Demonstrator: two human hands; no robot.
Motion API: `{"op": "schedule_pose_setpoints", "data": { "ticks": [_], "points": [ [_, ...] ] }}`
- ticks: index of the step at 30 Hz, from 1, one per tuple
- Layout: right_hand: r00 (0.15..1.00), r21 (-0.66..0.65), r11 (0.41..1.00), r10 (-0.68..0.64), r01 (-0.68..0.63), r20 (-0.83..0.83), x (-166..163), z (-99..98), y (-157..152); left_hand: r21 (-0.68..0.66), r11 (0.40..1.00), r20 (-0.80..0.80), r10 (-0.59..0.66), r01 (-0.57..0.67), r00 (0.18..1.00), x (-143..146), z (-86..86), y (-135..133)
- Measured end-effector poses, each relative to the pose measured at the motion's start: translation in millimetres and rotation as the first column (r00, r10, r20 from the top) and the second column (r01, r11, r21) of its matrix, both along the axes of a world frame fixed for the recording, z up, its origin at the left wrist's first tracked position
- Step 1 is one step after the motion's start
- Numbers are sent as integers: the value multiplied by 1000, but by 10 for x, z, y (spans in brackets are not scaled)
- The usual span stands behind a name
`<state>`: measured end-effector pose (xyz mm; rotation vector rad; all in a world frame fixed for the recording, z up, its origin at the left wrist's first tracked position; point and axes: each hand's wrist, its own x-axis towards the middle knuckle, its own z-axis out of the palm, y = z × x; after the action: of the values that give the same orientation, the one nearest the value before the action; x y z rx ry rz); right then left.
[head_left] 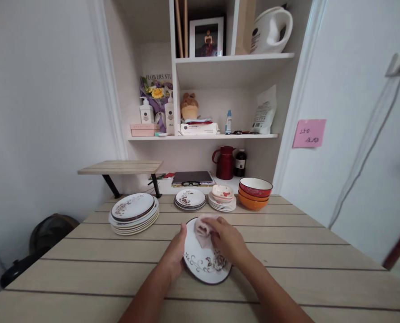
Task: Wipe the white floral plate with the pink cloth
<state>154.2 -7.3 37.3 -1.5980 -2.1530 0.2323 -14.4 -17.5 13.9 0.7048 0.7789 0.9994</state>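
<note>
A white plate [195,253] with a dark rim and a brown floral pattern is in front of me, low in the middle of the view. My left hand [175,251] grips its left edge, thumb on the rim and the other fingers hidden beneath. In my right hand [229,240] is a pale pink cloth [204,231], bunched under the fingers and pressed on the plate's upper face. Behind the plate stands a short stack of similar small plates [190,197].
Stacked large plates [134,213] stand at left, beside a raised wooden stand [120,167]. To the right are small white dishes [222,204] and stacked red and orange bowls [254,194]. A red jug [225,163] and dark bottle [240,163] stand behind, below shelves.
</note>
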Motion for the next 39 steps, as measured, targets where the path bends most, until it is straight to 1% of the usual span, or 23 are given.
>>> {"op": "schedule_pose_setpoints", "data": {
  "ticks": [3, 6, 10, 11, 13, 16, 18, 21, 24, 28, 30, 32, 35, 37, 39],
  "points": [
    [990, -29, 990, 139, -138, 28, -102, 21, -87, -22, 999, 8, -25, 26, 1000, 2, 24, 4],
    [970, -61, 969, 240, -238, 39, -116, 63, -172, -60, 998, 4, -36, 36, 999, 0, 53, 10],
    [938, -135, 929, 343, -346, -43, -47, 116, -232, -74, 996, 10, -51, 52, 999, -16, 51, 29],
    [933, -146, 922, 352, -359, -68, -40, 120, -231, -70, 996, 23, -60, 62, 998, -21, 37, 38],
    [943, -142, 932, 324, -332, -82, -41, 115, -209, -68, 995, 50, -74, 77, 996, -27, -9, 63],
    [974, -80, 971, 225, -227, -28, -40, 81, -130, -68, 994, 96, -83, 90, 992, -33, -97, 105],
    [987, -44, 986, 161, -161, 0, -8, 56, -66, -61, 994, 128, -84, 92, 988, -37, -145, 128],
    [997, -12, 997, 77, -77, -3, 50, 25, 23, -74, 996, 125, -39, 48, 991, -41, -170, 140],
    [998, 24, 998, 58, -58, 9, 18, 14, 89, -46, 999, 128, 1, 5, 992, -33, -137, 126],
    [990, 81, 987, 138, -141, 40, -186, 66, 109, -13, 1000, 179, 13, -11, 984, -22, -91, 105],
    [976, 102, 972, 206, -213, 69, -298, 102, 79, -12, 1000, 217, -15, 18, 976, -33, -110, 115],
    [949, 118, 944, 294, -306, 114, -390, 109, 38, -12, 998, 251, -54, 59, 967, -60, -156, 143],
    [903, 134, 898, 397, -419, 164, -486, 40, 2, 8, 997, 294, -81, 82, 952, -113, -222, 186],
    [892, 142, 886, 414, -441, 182, -522, -23, 7, 26, 993, 321, -117, 115, 940, -142, -227, 197],
    [888, 159, 881, 412, -446, 206, -530, -42, 30, 24, 987, 325, -156, 156, 933, -155, -194, 192]
  ]
}}
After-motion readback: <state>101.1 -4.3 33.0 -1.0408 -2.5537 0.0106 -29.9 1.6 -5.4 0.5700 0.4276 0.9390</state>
